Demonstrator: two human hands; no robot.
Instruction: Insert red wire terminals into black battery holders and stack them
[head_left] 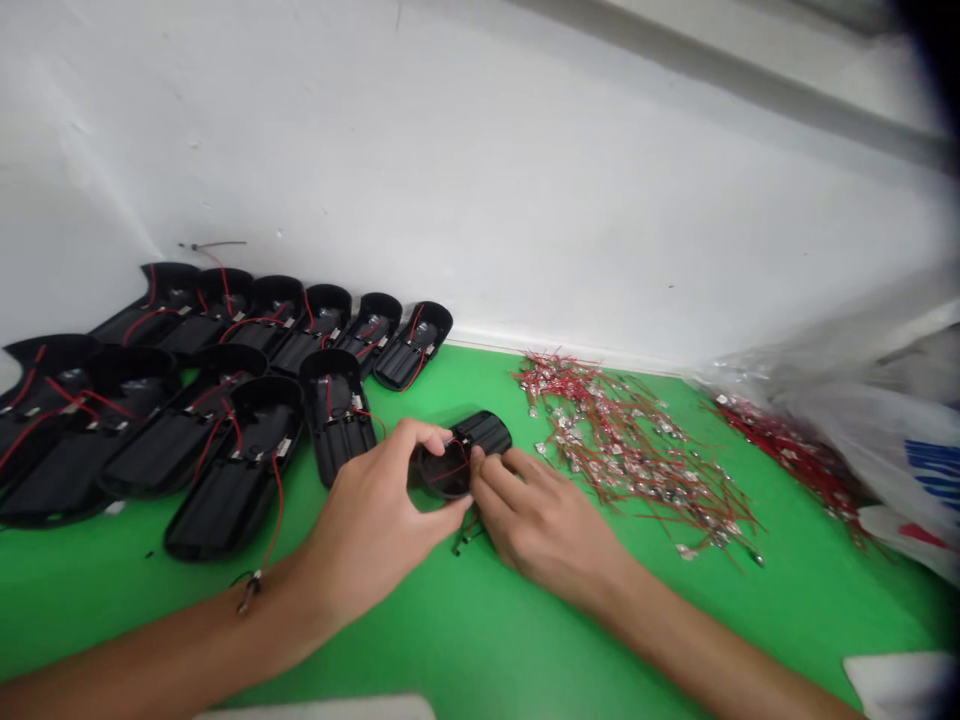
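Note:
Between my two hands is a black plastic housing (482, 430), tilted, with its rounded open end toward me. My left hand (379, 505) is closed around that end, thumb and fingers on opposite sides of the rim. A thin red wire (448, 470) crosses the opening and runs to the fingertips of my right hand (532, 510). Those fingers are pinched together at the right side of the rim and hide the end of the wire. Below the housing hangs a dark wire end (466, 540). A similar housing (335, 410) lies just left of my left hand.
Several more black housings (225, 500) with red wires stand in rows on the left of the green table (517, 640). A loose heap of red wires with small metal tabs (615, 430) spreads to the right. Beyond it lies a clear plastic bag (870, 440). A white wall (480, 180) closes the back.

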